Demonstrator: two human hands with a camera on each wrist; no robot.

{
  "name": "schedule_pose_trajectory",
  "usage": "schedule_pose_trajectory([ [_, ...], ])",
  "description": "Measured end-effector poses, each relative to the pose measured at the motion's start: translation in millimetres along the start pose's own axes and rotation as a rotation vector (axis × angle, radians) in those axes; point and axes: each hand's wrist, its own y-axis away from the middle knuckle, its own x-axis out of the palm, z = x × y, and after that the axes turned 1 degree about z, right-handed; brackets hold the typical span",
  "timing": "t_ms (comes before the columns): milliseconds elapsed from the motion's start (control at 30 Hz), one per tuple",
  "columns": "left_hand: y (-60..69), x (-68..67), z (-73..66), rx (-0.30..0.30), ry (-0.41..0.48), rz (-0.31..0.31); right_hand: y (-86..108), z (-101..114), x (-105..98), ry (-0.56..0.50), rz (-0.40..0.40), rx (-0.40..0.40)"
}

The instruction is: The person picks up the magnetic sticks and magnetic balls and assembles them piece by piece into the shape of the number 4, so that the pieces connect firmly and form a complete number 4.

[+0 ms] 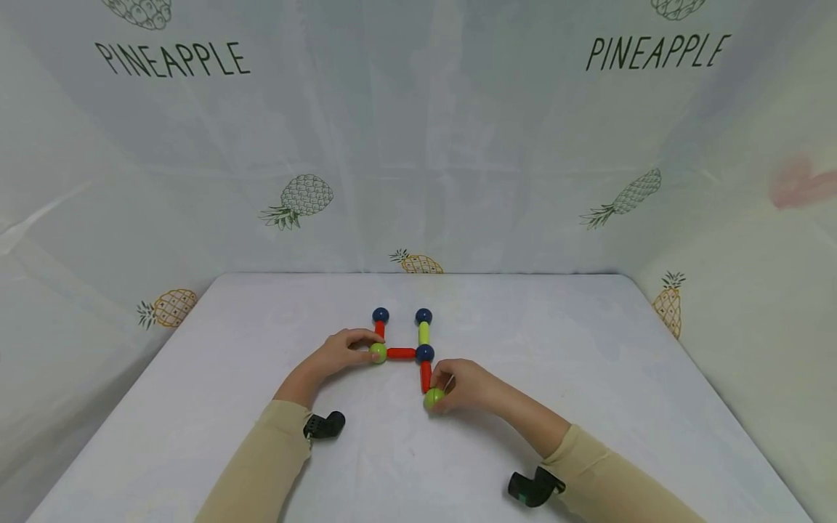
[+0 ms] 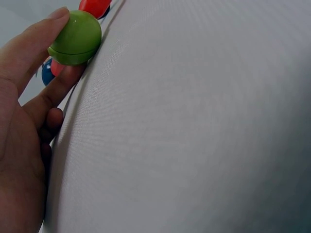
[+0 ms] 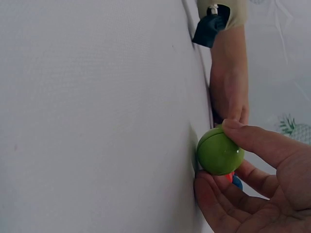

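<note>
A flat figure of coloured balls and rods, shaped like a 4, lies on the white table. My left hand [image 1: 341, 351] pinches the green ball [image 1: 378, 354] at its left corner, between thumb and fingers. From that ball a short red rod [image 1: 380, 331] leads to a blue ball [image 1: 381, 314], and another red rod [image 1: 401, 354] to the middle blue ball [image 1: 425, 353]. A yellow-green rod [image 1: 423, 333] joins the middle ball to a far blue ball [image 1: 423, 316]. My right hand [image 1: 469, 385] pinches the near green ball [image 1: 432, 400], beside the lower red rod [image 1: 426, 376].
White cloth covers the table [image 1: 366, 479]. A pale curtain [image 1: 418, 145] printed with pineapples hangs behind it and at both sides. Black wrist cameras [image 1: 325, 426] sit at both sleeve cuffs, close to the tabletop.
</note>
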Motion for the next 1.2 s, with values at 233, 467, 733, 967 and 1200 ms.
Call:
schedule_pose_trajectory([
  [233,-0.4,1.0,-1.5,-0.001,0.008,-0.002,-0.2,1.1,0.9,0.012,0.001,0.005],
  [467,-0.8,1.0,-2.6,-0.020,-0.005,-0.012,-1.6,1.2,1.7,0.015,0.002,0.008],
  [733,-1.9,-0.4,-0.8,-0.026,-0.013,-0.003,-2.3,3.9,2.2,0.007,-0.009,0.016],
  [967,-1.8,-0.1,-0.5,-0.032,-0.018,-0.007,-7.0,4.0,2.4,0.047,0.006,0.018],
  [1200,-1.6,0.5,-0.5,-0.024,-0.020,-0.004,-10.7,3.9,0.8,0.064,0.047,0.015],
])
